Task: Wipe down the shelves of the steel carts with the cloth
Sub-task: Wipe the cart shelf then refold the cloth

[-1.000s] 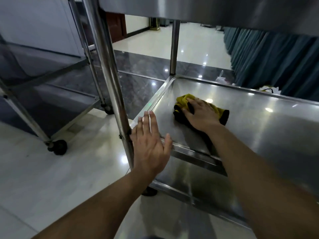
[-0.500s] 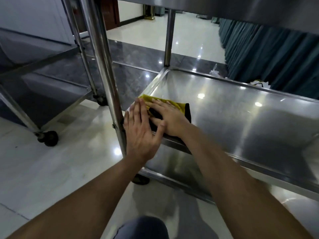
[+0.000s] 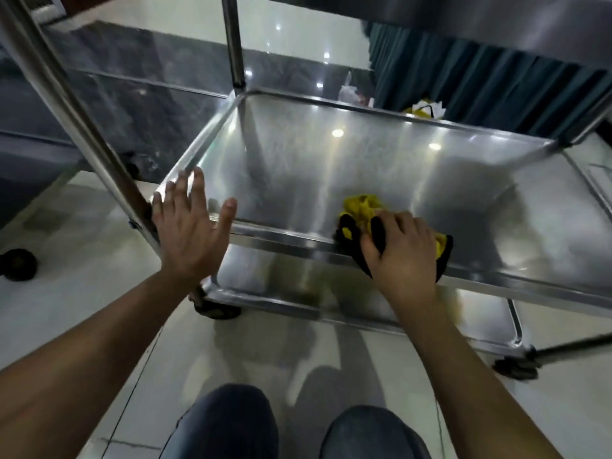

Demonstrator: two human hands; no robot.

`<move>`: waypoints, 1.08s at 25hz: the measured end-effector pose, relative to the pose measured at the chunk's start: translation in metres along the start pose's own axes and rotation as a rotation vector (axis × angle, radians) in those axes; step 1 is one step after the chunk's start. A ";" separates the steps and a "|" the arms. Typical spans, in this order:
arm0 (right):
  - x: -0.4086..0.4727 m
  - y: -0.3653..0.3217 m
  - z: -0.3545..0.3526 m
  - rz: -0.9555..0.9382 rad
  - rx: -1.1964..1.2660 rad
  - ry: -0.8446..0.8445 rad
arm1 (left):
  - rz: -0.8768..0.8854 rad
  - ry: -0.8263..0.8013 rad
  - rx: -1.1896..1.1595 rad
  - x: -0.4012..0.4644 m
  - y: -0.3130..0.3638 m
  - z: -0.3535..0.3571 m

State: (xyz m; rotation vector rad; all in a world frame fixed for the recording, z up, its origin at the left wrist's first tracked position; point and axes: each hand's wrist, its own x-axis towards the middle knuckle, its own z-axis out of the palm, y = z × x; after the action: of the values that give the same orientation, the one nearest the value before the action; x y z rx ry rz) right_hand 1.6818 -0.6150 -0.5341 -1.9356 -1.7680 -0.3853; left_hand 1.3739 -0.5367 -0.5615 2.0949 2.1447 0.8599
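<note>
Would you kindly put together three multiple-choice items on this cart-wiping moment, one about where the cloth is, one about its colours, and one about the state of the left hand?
1. Where is the cloth?
A. At the near edge of the middle shelf
B. On the floor
C. On the bottom shelf

2. What colours is the cloth?
A. White and blue
B. Yellow and black
C. All red

3. What is the left hand doing?
A. Gripping the cloth
B. Open with fingers spread, by the shelf's near left corner
C. Clenched in a fist

Answers: 1 A, the right hand presses it there over the rim. 2 B, yellow folds with black patches show. 3 B, its fingers are straight and hold nothing.
</note>
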 end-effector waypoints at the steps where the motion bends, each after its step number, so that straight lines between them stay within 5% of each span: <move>1: -0.006 0.015 -0.005 0.040 -0.039 0.033 | 0.012 -0.022 0.024 0.001 0.000 0.000; 8: 0.001 0.041 -0.029 0.197 -0.024 -0.205 | 0.135 -0.307 0.117 -0.030 0.043 -0.044; 11: -0.012 0.038 -0.077 0.292 0.105 -0.173 | 0.203 -0.442 0.027 -0.070 0.102 -0.091; 19: -0.042 0.006 -0.299 0.613 0.317 -0.292 | 0.266 -0.706 -0.192 -0.097 0.233 -0.285; 27: -0.030 -0.025 -0.529 0.796 0.290 -0.078 | 0.529 -0.855 -0.290 -0.096 0.330 -0.465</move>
State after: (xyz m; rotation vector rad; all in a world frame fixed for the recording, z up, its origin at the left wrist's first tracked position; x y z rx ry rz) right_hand 1.7147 -0.9179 -0.1006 -2.2428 -0.8926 0.2163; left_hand 1.5063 -0.8132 -0.0716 2.2846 1.0102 0.1650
